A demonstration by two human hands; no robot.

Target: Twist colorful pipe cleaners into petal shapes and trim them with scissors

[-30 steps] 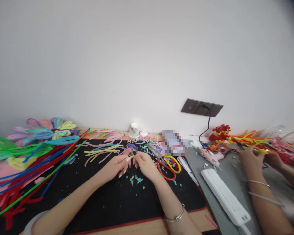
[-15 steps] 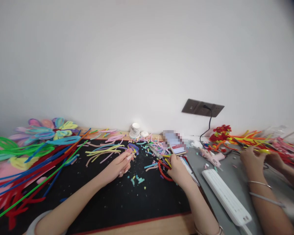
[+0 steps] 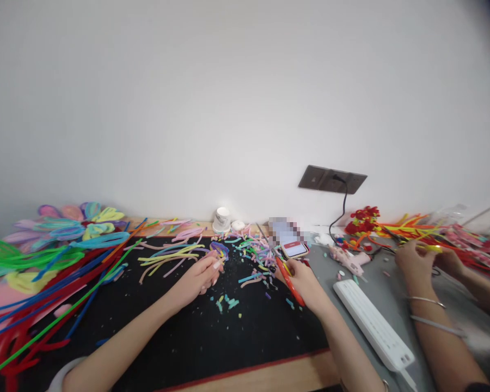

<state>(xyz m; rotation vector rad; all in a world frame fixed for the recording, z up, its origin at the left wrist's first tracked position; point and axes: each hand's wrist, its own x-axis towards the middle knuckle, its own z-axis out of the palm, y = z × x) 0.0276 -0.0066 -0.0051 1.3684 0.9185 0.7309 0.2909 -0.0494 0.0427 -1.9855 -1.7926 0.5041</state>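
My left hand point(image 3: 202, 277) is closed in a pinch over the black mat point(image 3: 179, 337). Between its fingertips is a small purple pipe cleaner shape point(image 3: 219, 249) with a bit of yellow at its lower side. My right hand point(image 3: 304, 280) is wrapped round red-handled scissors point(image 3: 291, 283), just in front of a phone point(image 3: 294, 249); the blades are hard to make out against the scraps. Loose pastel pipe cleaners point(image 3: 175, 258) lie beyond my left hand. Cut teal bits point(image 3: 227, 302) are scattered between both hands.
Bundled pipe cleaners and looped flowers point(image 3: 73, 226) fill the left side. A paper cup point(image 3: 222, 219) stands by the wall. On the right are a pink glue gun point(image 3: 351, 260), a white power strip point(image 3: 373, 325) and a co-worker's hands point(image 3: 418, 267) holding something yellow.
My right hand has lifted the scissors off the mat, and their red handles now lie in its grip. The left hand keeps its pinch on the purple shape. The view has shifted slightly.
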